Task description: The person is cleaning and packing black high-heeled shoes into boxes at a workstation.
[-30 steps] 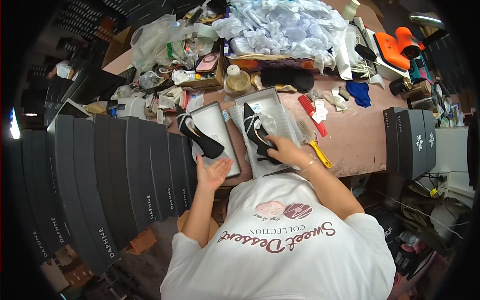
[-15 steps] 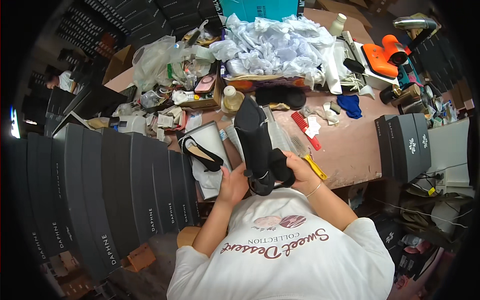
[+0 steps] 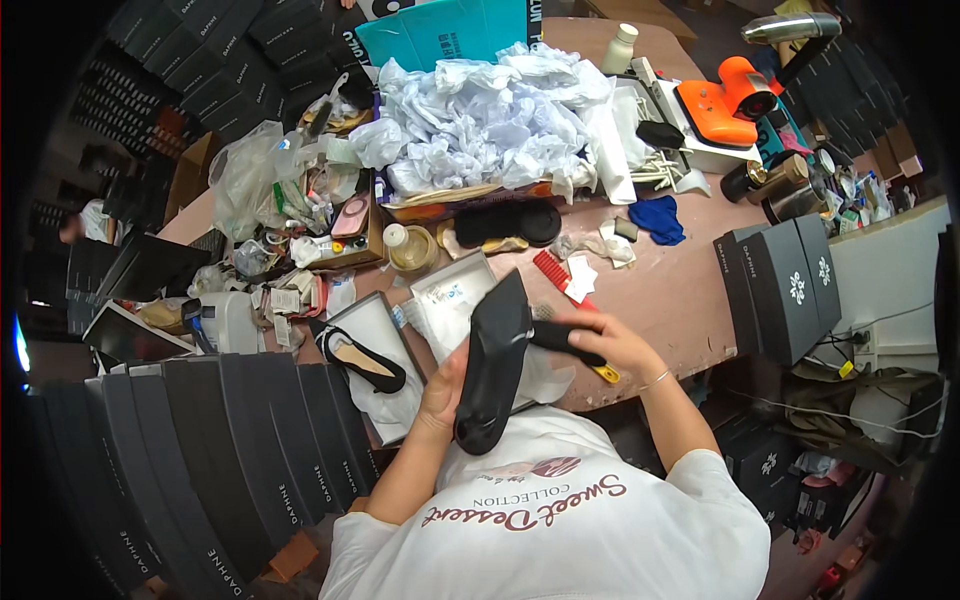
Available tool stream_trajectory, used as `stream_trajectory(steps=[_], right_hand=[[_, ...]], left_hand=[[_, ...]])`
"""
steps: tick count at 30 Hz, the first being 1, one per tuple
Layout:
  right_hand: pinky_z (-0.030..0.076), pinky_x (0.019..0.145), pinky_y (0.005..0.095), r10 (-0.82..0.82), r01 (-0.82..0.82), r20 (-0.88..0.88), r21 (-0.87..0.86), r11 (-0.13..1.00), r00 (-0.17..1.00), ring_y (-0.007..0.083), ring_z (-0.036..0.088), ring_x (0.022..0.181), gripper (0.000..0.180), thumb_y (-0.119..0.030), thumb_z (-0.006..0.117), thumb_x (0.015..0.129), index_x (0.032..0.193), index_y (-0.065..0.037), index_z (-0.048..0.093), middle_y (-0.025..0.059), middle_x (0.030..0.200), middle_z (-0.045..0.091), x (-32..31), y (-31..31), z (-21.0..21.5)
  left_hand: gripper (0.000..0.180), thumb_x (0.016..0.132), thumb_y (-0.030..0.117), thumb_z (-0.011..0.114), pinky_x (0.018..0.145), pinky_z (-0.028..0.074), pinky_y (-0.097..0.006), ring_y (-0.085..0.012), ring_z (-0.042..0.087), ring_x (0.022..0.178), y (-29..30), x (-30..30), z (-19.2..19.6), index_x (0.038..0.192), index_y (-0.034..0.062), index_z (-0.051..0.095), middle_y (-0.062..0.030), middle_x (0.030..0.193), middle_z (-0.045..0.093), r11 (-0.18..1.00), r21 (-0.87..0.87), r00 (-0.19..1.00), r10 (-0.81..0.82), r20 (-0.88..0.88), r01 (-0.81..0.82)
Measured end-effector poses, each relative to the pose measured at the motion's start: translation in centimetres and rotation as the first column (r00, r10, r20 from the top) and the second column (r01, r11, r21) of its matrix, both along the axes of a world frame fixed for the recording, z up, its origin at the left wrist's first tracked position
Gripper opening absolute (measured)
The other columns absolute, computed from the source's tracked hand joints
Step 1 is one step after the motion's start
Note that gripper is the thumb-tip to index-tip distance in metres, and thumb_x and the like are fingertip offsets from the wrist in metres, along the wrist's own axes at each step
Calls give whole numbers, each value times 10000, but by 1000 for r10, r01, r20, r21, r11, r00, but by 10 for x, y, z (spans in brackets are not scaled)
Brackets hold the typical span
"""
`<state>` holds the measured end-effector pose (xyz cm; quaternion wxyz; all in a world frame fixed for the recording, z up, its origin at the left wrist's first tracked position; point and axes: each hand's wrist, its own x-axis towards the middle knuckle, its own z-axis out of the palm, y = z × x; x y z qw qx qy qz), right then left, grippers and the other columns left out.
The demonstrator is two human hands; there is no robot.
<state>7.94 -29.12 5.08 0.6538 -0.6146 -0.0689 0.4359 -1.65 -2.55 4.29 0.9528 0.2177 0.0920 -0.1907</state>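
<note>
A black pointed-toe shoe (image 3: pixel 497 325) is tilted over my lap, its toe away from me. My left hand (image 3: pixel 443 395) is closed around its left side. In my right hand (image 3: pixel 618 345) is a black elongated thing (image 3: pixel 562 337), perhaps a brush or pad, with its end against the shoe's right side. Its kind is not clear. A second black shoe (image 3: pixel 368 366) with a shiny trim lies on white paper in an open grey shoebox (image 3: pixel 400 345) to the left. Another open box (image 3: pixel 486 272) with white wrapping stands behind the held shoe.
Rows of dark shoeboxes (image 3: pixel 240 440) stand at the left; more boxes (image 3: pixel 785 285) are at the right. A red brush (image 3: pixel 550 268), a bottle (image 3: pixel 412 248), a blue cloth (image 3: pixel 657 220) and heaped white paper (image 3: pixel 490 120) lie beyond. Another person (image 3: pixel 92 222) is far left.
The shoe has come lower and turned, with its side now facing up. My right hand has moved rightward with the black thing, which now sticks out sideways from the shoe. The view has shifted.
</note>
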Motion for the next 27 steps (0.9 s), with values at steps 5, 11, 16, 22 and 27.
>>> stream_trajectory(steps=[5,11,16,22,27], right_hand=[[429,873,392,-41,559,927,-189,807,373,328,512,1043,393,-116,616,818,1205,-80,564,154,1146,526,93,27,-66],[387,837,406,387,578,891,-449,681,236,273,486,1065,389,-181,639,814,1200,-194,592,103,1183,524,153,56,-148],[427,839,365,-169,457,826,-118,882,538,271,547,965,320,-145,598,858,1173,-90,615,118,1064,575,117,65,-72],[482,705,338,98,35,864,-132,991,493,294,597,785,237,-103,674,797,1000,5,619,124,881,606,-17,82,54],[470,594,364,-54,298,827,-141,944,560,314,598,662,146,-142,661,816,841,-19,586,146,752,593,1,95,15]], left_hand=[[748,725,160,722,856,534,-324,-234,629,1009,0,6,10,1349,-32,358,-170,1210,561,997,-15,990,-76,-121,75],[530,739,-1,665,934,486,-362,-216,596,1059,12,16,7,1234,5,475,-120,1161,586,970,228,987,-55,-150,89],[572,737,53,677,933,476,-331,-188,593,1042,22,13,5,1264,5,459,-95,1156,587,972,230,989,-24,-147,58],[580,709,60,740,886,467,-280,-123,569,1004,19,11,24,1233,7,497,-39,1120,586,807,491,943,-311,-117,327],[430,735,60,741,822,473,-249,-95,576,904,-2,-17,46,1127,4,573,-8,992,614,667,588,872,-466,-148,456]])
